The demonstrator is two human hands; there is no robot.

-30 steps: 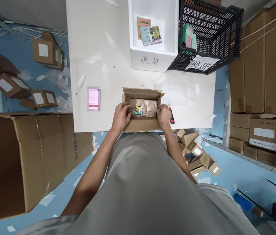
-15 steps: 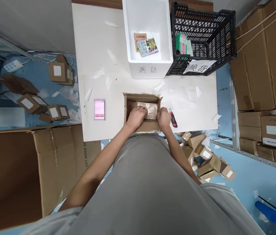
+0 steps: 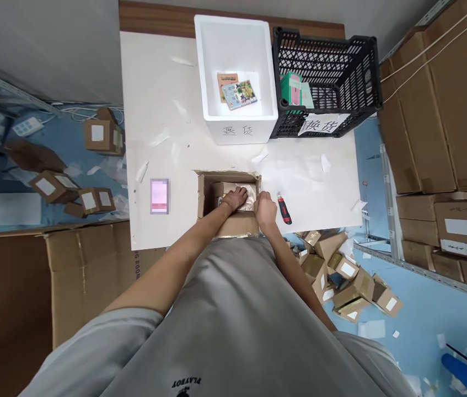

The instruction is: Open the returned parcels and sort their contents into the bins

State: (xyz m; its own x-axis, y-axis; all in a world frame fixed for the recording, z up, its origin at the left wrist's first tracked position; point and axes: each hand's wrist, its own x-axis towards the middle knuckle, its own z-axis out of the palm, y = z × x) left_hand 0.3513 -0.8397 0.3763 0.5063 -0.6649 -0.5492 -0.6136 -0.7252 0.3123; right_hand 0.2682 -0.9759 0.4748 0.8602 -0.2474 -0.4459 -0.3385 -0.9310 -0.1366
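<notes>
An open cardboard box point(image 3: 239, 226) stands at the near edge of the white table point(image 3: 162, 118). My left hand point(image 3: 235, 199) reaches down inside it, fingers spread over a flat brown package in shiny clear wrap point(image 3: 251, 198). That hand covers part of the package, and its fingertips are partly hidden. On the box's right wall, my right hand point(image 3: 266, 210) has its fingers closed over the cardboard edge. A red and black utility knife point(image 3: 284, 209) lies just right of that hand, touched by neither hand.
Behind the box stand a white foam bin point(image 3: 237, 132) holding small booklets and a black plastic crate point(image 3: 328, 49) with green and pink packets. A blurred pink card point(image 3: 159, 197) lies at left. Cardboard boxes point(image 3: 353, 284) litter the floor; a large open carton point(image 3: 88, 275) stands lower left.
My left hand has gone from closed fingers at the package's edge to lying spread over it. My right hand still grips the box wall. The whole view has shifted slightly.
</notes>
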